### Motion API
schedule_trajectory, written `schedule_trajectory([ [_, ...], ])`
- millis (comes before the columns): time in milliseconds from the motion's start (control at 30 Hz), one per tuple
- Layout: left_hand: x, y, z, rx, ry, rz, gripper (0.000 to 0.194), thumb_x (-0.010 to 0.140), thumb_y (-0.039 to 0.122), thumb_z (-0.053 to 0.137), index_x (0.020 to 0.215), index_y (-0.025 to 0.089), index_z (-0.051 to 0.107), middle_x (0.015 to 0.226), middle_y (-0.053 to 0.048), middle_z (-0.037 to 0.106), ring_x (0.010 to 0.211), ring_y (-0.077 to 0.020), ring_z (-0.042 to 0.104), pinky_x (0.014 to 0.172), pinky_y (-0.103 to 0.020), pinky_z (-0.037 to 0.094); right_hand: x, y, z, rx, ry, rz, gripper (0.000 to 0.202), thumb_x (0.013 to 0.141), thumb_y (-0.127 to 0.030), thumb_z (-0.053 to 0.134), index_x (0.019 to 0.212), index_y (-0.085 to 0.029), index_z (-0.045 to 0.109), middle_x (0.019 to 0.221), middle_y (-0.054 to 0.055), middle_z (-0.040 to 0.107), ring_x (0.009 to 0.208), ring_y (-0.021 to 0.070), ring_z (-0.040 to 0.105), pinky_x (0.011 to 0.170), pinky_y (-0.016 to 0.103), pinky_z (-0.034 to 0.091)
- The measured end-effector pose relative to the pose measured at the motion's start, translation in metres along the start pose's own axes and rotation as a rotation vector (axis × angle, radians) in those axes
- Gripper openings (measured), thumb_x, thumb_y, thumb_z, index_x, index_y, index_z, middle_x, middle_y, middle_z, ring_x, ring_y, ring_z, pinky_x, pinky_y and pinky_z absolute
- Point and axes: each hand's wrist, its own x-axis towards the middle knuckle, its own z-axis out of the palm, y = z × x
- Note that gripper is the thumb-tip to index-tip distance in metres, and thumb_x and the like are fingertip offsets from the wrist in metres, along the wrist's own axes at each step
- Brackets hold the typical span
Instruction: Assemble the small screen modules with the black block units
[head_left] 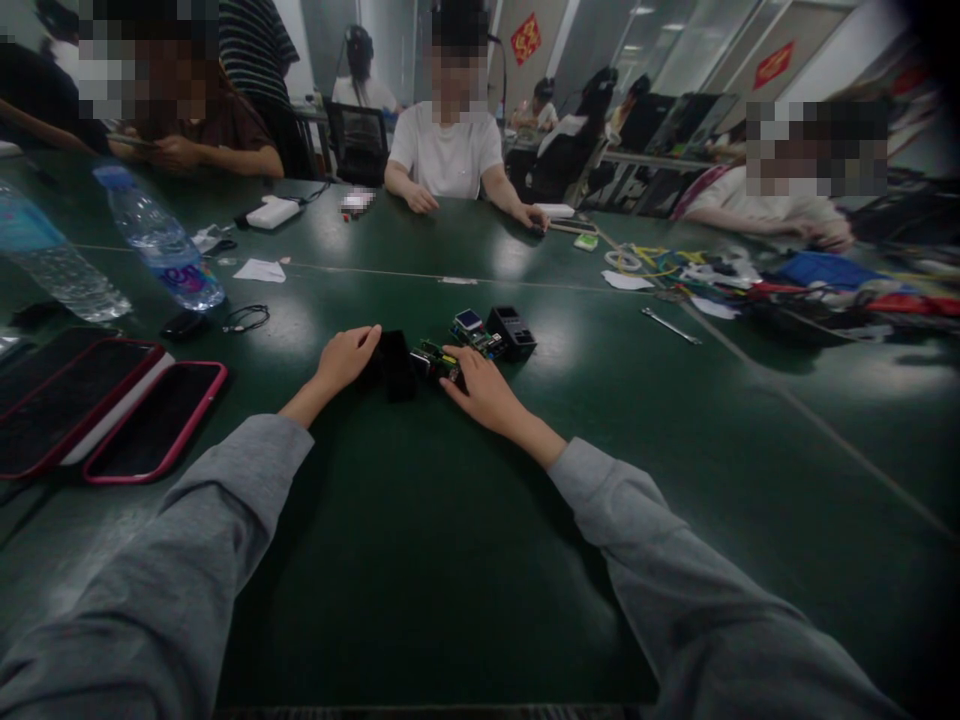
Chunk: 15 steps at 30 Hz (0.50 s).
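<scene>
Above the green table, my left hand (346, 358) is closed on the side of a black box-shaped case (397, 367), with the thumb along its top. My right hand (484, 388) is closed around the near end of a small circuit board (429, 360), whose left end sits right beside the case; whether the two touch I cannot tell. Just beyond my right fingers lies another circuit board (472, 328) with a small screen on it. A second black case (512, 333) with openings in its face stands to the right of that board.
Left of my arm lie a red-edged phone (161, 420) and a dark tablet-like device (71, 400). Two water bottles (161, 245) stand behind them. A wrench (671, 326) and a heap of cables (795, 290) are on the right. Several people sit around the table.
</scene>
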Motion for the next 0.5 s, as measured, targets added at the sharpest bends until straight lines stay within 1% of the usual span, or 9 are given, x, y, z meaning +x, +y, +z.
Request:
schedule_trajectory([
  [200,0.0006,-0.0013,0.0008,0.005,-0.001,-0.009,0.053,0.095,0.055,0.027,0.071,0.019,0.057,0.071,-0.005,0.061,0.063,-0.0162,0.05,0.057,-0.028,0.029,0.0012,0.0004,0.0013,-0.006,-0.001,0.005,0.047,0.095,-0.033,0.049,0.138,-0.016,0.038,0.128,0.015,0.054,0.121,0.0298,0.051,0.097,0.05,0.045],
  [500,-0.0014,0.0009,-0.0007,-0.005,-0.003,-0.006,0.053,0.095,0.056,0.025,0.07,0.019,0.055,0.07,-0.005,0.06,0.063,-0.0164,0.05,0.058,-0.028,0.03,0.0003,0.0018,0.002,-0.003,0.001,0.001,0.048,0.095,-0.034,0.049,0.139,-0.017,0.037,0.128,0.014,0.054,0.121,0.0293,0.051,0.098,0.05,0.046],
])
